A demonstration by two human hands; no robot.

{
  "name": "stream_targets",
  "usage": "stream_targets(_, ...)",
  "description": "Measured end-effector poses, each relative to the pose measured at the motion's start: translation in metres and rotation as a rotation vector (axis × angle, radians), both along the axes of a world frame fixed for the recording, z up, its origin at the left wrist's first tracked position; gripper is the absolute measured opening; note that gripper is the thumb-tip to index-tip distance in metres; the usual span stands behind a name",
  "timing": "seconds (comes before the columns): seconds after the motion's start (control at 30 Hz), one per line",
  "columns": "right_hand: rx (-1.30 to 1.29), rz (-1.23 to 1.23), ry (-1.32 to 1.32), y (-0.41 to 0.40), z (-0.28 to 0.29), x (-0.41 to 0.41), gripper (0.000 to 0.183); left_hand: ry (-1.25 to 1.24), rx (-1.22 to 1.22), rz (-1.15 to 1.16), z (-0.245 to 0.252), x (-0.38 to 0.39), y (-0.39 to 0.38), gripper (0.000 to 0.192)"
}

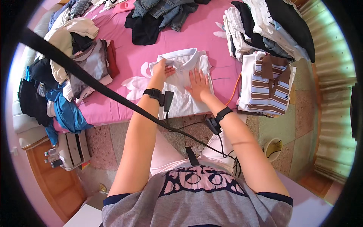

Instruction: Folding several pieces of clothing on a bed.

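Observation:
A white ribbed shirt with a collar [181, 98] lies folded into a rough rectangle at the near edge of the pink bed sheet [210, 37]. Its collar points away from me, and its lower end reaches the bed's edge. My left hand [164, 70] is at the shirt's upper left, beside the collar, with part of the fingers turned inward; whether they pinch the cloth cannot be made out. Flat on the shirt's right half rests my right hand [198, 85], fingers spread. Each wrist wears a black strap with a small box and cable.
Right of the shirt, a folded stack topped by a brown striped polo shirt [270, 85] sits near the edge, with piled clothes [255, 28] behind. Jeans [167, 12] lie at the back. Heaped garments [88, 62] fill the left. A black strap [93, 82] crosses my view. A bin [273, 149] stands on the floor.

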State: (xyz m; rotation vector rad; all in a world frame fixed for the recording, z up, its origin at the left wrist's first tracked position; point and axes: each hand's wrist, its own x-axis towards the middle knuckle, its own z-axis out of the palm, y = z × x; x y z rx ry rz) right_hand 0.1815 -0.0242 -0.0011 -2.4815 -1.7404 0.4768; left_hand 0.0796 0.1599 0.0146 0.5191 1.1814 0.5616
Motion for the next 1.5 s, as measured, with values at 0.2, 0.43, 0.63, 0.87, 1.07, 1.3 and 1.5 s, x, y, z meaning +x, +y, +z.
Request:
stream_targets(0.2, 0.010, 0.002, 0.000, 0.001, -0.004, 0.000, 0.076, -0.197, -0.008, -0.061, -0.026, -0.012, 0.007, 0.015)
stream_targets(0.43, 0.077, 0.013, -0.011, -0.003, -0.016, 0.004, 0.077, -0.395, -0.110, 0.197, -0.027, -0.024, -0.003, 0.021)
stream_targets(0.63, 0.083, 0.026, 0.005, -0.001, -0.015, 0.001, 0.076, -0.471, -0.099, 0.232, -0.026, -0.029, -0.001, 0.020)
stream_targets(0.87, 0.046, -0.002, 0.051, -0.002, -0.011, 0.004, 0.076, -0.171, -0.078, -0.110, 0.001, -0.014, -0.007, 0.037)
stream_targets(1.07, 0.092, 0.007, 0.054, -0.003, -0.017, 0.005, 0.077, -0.252, -0.032, -0.172, -0.013, -0.023, -0.011, 0.030)
stream_targets(1.3, 0.102, 0.018, 0.050, -0.004, -0.019, 0.004, 0.078, -0.081, 0.325, 0.082, -0.021, -0.038, -0.039, 0.033)
stream_targets(1.5, 0.062, -0.011, 0.027, -0.007, -0.009, 0.007, 0.075, 0.861, 1.505, -0.302, -0.034, -0.073, -0.076, 0.037)
